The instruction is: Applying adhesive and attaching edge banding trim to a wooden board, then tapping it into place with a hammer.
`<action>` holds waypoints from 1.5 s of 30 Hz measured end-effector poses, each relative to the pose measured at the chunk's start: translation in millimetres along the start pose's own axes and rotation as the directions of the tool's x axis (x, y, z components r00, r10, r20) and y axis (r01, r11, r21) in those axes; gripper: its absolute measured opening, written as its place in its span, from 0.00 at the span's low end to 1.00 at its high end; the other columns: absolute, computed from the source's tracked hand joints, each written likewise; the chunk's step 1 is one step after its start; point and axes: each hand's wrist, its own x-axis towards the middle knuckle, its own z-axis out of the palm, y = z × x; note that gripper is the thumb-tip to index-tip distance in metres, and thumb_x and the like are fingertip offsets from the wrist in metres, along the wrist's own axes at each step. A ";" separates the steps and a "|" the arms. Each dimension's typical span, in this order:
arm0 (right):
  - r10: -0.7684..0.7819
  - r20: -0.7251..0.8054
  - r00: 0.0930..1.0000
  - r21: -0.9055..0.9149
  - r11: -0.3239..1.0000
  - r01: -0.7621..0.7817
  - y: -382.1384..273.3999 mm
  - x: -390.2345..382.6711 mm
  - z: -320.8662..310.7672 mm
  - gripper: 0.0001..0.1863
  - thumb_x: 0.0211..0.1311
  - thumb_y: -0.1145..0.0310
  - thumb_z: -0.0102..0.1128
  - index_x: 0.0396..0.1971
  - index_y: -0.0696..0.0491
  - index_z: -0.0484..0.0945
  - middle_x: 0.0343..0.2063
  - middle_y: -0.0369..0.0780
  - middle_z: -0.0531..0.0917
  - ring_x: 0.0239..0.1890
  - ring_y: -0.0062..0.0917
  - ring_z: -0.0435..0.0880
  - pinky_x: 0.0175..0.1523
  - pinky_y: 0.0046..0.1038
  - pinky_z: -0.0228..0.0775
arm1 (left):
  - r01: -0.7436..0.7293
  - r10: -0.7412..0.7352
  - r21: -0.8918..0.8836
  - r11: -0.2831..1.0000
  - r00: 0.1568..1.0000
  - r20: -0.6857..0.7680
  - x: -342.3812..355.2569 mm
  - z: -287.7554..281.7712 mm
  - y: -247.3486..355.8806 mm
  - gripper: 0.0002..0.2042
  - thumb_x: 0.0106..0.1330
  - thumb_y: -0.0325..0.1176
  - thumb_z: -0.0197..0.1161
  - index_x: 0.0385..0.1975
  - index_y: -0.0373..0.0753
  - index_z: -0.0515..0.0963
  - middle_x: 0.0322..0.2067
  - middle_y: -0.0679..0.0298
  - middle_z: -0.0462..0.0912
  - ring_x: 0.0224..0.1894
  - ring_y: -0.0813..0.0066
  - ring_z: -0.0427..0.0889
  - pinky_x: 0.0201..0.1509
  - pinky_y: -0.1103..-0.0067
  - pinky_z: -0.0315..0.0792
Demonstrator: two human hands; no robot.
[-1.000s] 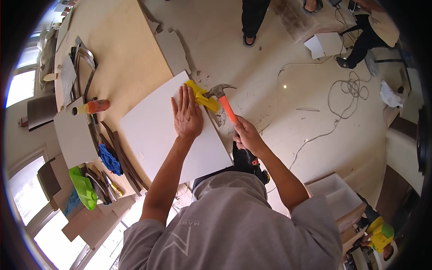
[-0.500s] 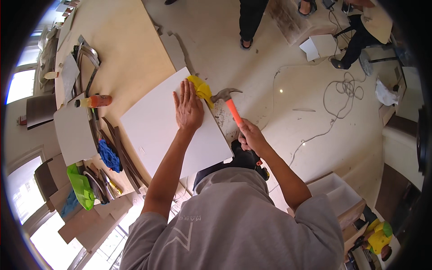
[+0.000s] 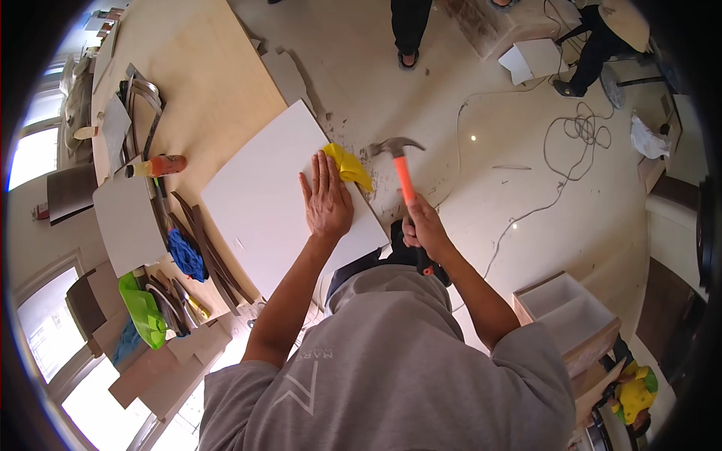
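My left hand (image 3: 329,201) lies with its fingers stretched out on a white board (image 3: 263,180), its fingertips at a folded yellow cloth (image 3: 348,167). The cloth drapes over the board's right edge. In my right hand (image 3: 426,228) is a claw hammer (image 3: 404,177) with an orange and black handle. Its steel head is raised to the right of the cloth, apart from it. What lies beneath the cloth is hidden.
The board rests on a pale wooden table (image 3: 203,68). Dark edging strips (image 3: 203,248), a blue cloth (image 3: 184,255), an orange bottle (image 3: 158,166) and a green container (image 3: 141,312) lie at left. A cable (image 3: 560,180) trails over the floor; other people stand or sit farther off.
The hammer has drawn back to the right, away from the cloth. My left hand and the yellow cloth have shifted nearer to me along the board's edge.
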 end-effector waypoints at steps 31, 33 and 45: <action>0.113 -0.098 0.989 -0.059 0.991 -0.119 6.2 -50.0 -18.4 0.21 0.73 0.54 0.39 0.58 0.51 0.65 0.14 0.32 0.62 0.10 0.14 0.55 0.17 0.18 0.56 | -0.037 0.039 -0.047 0.998 0.999 0.036 -48.0 1.5 12.0 0.27 0.66 0.30 0.44 0.66 0.30 0.53 0.69 0.51 0.50 0.73 0.60 0.44 0.72 0.55 0.33; 0.023 -0.165 0.986 0.056 0.998 -0.014 7.5 -51.2 -24.6 0.22 0.73 0.53 0.39 0.58 0.50 0.65 0.14 0.32 0.61 0.10 0.14 0.55 0.18 0.18 0.57 | -0.062 0.073 -0.136 0.989 0.994 0.081 -69.4 0.8 23.6 0.27 0.66 0.30 0.44 0.66 0.29 0.53 0.69 0.49 0.50 0.73 0.59 0.45 0.71 0.53 0.33; 0.170 -0.079 0.982 -0.040 0.984 -0.173 31.1 -86.5 -17.2 0.22 0.73 0.56 0.40 0.59 0.53 0.64 0.14 0.32 0.66 0.12 0.13 0.62 0.18 0.17 0.59 | -0.143 0.150 -0.076 0.987 0.983 0.104 -79.1 0.2 26.6 0.27 0.66 0.30 0.44 0.65 0.28 0.55 0.68 0.48 0.51 0.73 0.56 0.44 0.71 0.52 0.34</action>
